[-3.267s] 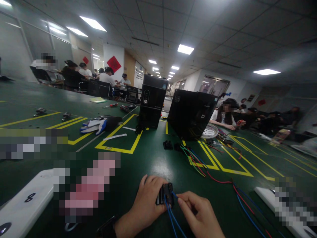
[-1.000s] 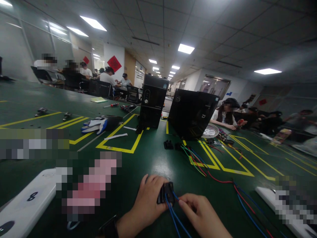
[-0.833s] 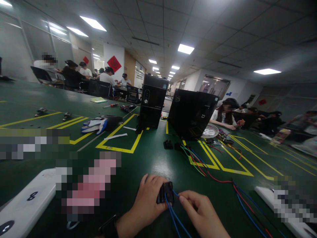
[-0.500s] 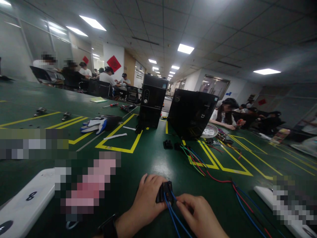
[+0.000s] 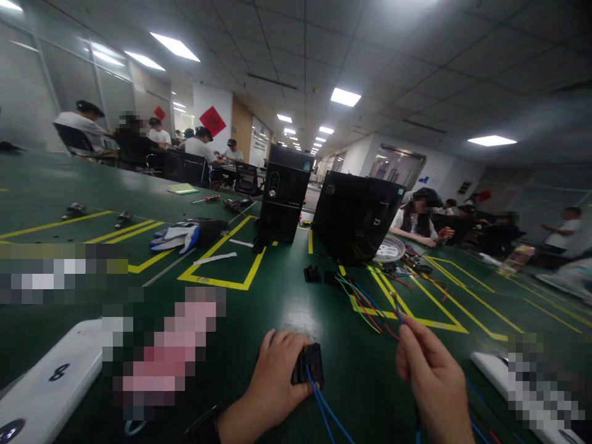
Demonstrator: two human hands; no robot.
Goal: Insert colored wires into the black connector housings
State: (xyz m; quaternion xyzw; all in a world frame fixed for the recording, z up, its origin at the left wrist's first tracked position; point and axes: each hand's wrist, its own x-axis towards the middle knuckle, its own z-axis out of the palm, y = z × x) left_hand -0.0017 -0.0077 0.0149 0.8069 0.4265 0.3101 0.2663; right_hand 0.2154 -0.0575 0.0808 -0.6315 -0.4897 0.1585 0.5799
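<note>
The counter (image 5: 250, 320) is dark green, marked out in rectangles of yellow tape (image 5: 215, 283). Two black computer towers (image 5: 284, 203) stand on it towards the back, with a white basket (image 5: 390, 248) just beside the right-hand one. In front lie a small black part (image 5: 312, 274) and a bundle of coloured wires (image 5: 351, 290). To the left are a white-and-blue glove (image 5: 172, 239), two paper strips (image 5: 215, 258), a screwdriver (image 5: 206, 199), a pale pad (image 5: 183, 189) and two metal parts (image 5: 74, 211). Nearer lie a white case (image 5: 69, 357) marked "8" and a pixelated pink object (image 5: 171, 345).

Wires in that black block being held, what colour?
The wires are blue, clearest in the head view.
</note>
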